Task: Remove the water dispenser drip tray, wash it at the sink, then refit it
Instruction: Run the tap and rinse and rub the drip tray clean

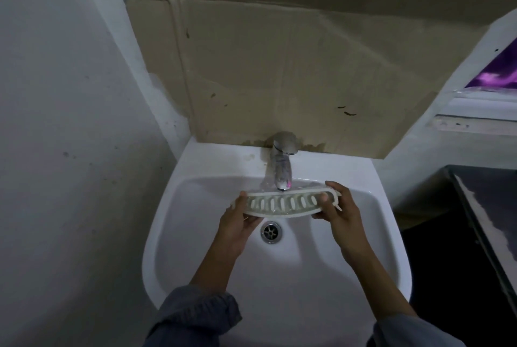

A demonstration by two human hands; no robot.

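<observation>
The white drip tray (285, 204), a curved plastic piece with several slots, is held level over the white sink (195, 234), just under the spout of the chrome tap (282, 170). My left hand (237, 220) grips its left end and my right hand (340, 208) grips its right end, thumbs on top. Water seems to fall from the spout onto the tray's back edge, though the stream is faint. The metal drain (271, 232) lies directly below the tray.
Flattened cardboard (293, 66) leans on the wall behind the tap. A grey wall (56, 122) stands close on the left. A dark cabinet top (481, 220) borders the sink on the right, below a window ledge (481, 111).
</observation>
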